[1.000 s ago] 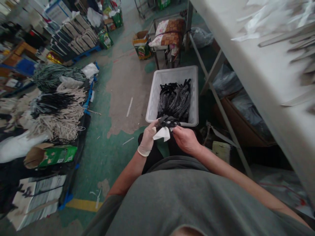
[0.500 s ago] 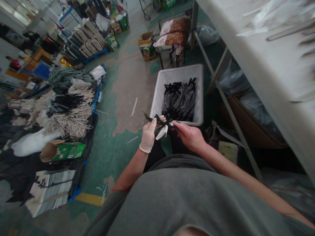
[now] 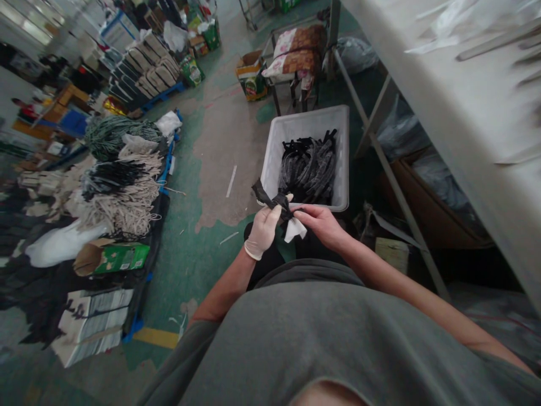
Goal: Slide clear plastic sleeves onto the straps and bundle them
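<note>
My left hand, in a pale thin glove, is closed around a bunch of black fabric strips. Their loose ends stick out up and to the left past my fingers. A white tag-like piece hangs below the strips. My right hand, without a glove, pinches the right side of the same bunch. Just beyond both hands stands a white plastic bin on the floor. Inside it lies a heap of black straps, some wrapped in clear film.
A long white table with metal legs runs along my right. Under it sits an open carton with plastic bags. A cushioned stool stands behind the bin. At left, a pallet carries cord bundles and a green box.
My left hand has shifted slightly right, closer to my right hand. The black strips are more bunched between them, and the white piece has turned and spread.
</note>
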A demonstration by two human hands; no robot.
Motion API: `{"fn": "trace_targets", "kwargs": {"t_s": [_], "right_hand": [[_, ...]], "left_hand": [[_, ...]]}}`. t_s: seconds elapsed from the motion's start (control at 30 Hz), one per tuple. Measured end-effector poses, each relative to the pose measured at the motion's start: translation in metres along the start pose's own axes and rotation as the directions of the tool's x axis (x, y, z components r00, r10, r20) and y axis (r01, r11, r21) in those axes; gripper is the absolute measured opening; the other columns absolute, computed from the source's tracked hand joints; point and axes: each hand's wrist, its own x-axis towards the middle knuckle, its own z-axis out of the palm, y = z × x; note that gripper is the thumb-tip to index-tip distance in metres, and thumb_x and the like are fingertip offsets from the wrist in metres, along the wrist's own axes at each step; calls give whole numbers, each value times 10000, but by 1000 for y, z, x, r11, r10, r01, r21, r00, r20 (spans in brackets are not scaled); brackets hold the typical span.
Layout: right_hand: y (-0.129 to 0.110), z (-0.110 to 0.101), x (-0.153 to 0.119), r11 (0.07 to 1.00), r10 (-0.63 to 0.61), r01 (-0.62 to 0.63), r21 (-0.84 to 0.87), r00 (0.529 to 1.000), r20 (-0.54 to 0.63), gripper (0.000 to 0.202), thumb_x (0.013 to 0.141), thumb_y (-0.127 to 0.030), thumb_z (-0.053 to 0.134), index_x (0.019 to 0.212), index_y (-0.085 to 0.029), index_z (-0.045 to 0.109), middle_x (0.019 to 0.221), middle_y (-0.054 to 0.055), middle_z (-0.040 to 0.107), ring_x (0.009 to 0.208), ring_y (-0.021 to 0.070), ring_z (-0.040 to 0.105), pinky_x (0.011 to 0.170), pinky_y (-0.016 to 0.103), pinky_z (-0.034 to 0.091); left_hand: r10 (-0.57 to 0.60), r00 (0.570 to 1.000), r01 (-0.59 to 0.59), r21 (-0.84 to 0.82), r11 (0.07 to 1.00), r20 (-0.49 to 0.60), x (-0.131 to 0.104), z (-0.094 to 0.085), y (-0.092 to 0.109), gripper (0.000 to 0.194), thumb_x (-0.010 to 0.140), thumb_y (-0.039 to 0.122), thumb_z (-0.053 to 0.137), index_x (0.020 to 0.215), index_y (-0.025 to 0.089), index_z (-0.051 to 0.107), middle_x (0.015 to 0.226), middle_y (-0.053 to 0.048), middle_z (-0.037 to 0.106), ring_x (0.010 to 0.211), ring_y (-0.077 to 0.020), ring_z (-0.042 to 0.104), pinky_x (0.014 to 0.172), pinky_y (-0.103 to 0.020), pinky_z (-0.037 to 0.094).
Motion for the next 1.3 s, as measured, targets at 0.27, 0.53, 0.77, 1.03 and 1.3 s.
{"fn": "trace_targets", "kwargs": {"t_s": [0.27, 0.53, 0.77, 1.03, 1.3], "right_hand": [[0, 4, -6, 983, 177, -180, -38, 983, -55, 382, 763, -552, 611, 687, -181, 562, 454, -47, 465, 350, 60, 320, 356, 200, 180], [-2, 3, -11, 982, 146, -145, -122, 989, -5, 484, 797, -654, 559, 658, -191, 526, 440, -58, 406, 367, 66, 299, 372, 213, 185], [-2, 1, -8, 939, -43, 5, -344, 994, -103, 488, 887, -601, 479, 624, -193, 530, 498, -13, 507, 448, 101, 415, 454, 244, 302], [-13, -21, -16, 808, -131, 172, -563, 985, 113, 357, 895, -524, 576, 816, -186, 661, 643, 5, 629, 554, 130, 521, 526, 251, 339], [-16, -39, -29, 152, -441, 450, -880, 828, 347, 502, 1023, -488, 420, 699, -177, 644, 658, 45, 642, 590, 132, 534, 534, 299, 268]], "left_hand": [[105, 976, 27, 581, 813, -192, -1, -10, -20, 491, 923, 419, 506, 493, 196, 586, 515, -42, 591, 553, -156, 573, 615, -295, 391], [-112, 978, 150, 224, 963, -174, 1, -10, -21, 588, 893, 622, 478, 526, 185, 618, 566, -51, 638, 584, -162, 600, 677, -308, 461], [-263, 951, 282, -108, 953, 165, -12, 0, -16, 582, 744, 705, 657, 856, 140, 744, 802, -64, 725, 736, -176, 655, 767, -312, 515], [206, 965, -253, 368, 894, 165, -14, -5, -23, 223, 911, 386, 612, 943, 225, 763, 996, -76, 733, 936, -207, 663, 891, -357, 508], [421, 764, -643, 631, 434, 490, -12, -29, -15, 146, 897, 275, 616, 921, 216, 747, 954, -83, 731, 1016, -250, 634, 994, -468, 486]]}}
